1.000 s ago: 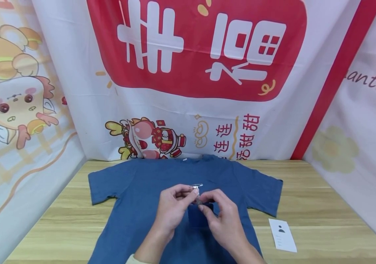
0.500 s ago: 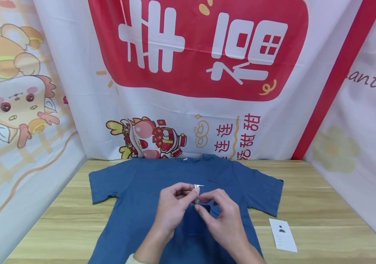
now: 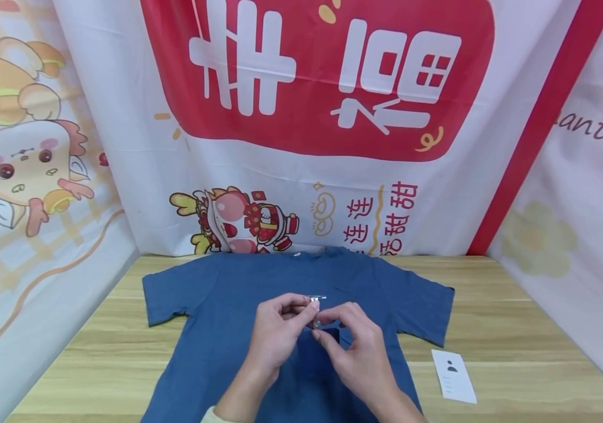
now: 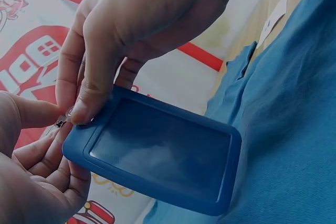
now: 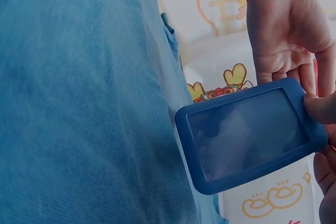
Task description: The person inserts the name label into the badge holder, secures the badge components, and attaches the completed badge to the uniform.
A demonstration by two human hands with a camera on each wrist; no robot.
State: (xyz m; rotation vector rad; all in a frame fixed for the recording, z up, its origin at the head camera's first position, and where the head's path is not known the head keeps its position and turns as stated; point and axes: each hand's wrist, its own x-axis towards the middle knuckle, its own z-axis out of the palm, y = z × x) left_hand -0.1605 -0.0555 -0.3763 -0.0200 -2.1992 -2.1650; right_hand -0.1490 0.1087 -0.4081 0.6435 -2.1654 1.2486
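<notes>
So the thing in hand is a badge holder, and it's a pretty tidy one: solid blue, flat, rectangular with rounded corners, and a raised rim running all around a big clear window. The window looks glossy, with cloudy pale reflections smeared across it and plenty of blue showing. At one short end there's a little metal clip, shiny silver, with a small round fastener right by it. It's too tiny to make out how those two bits join.

The holder is up over the middle of the blue T-shirt, clip end pointing toward the collar. Can't tell if its lower end touches the fabric.

Both hands are over the shirt front too, close together. The left hand has the clip pinched between thumb and fingers, basically no gap there. The right hand pinches the holder's short end by the round fastener, thumb pressed against it, with the hand somewhat arched.

The shirt lies spread out on a wood-grain table, sleeves out to the sides. A white card with a black person icon and some tiny lines sits right of the shirt, just below the sleeve on that side. Behind the collar hangs a white cloth with a big red panel and sideways white characters.
</notes>
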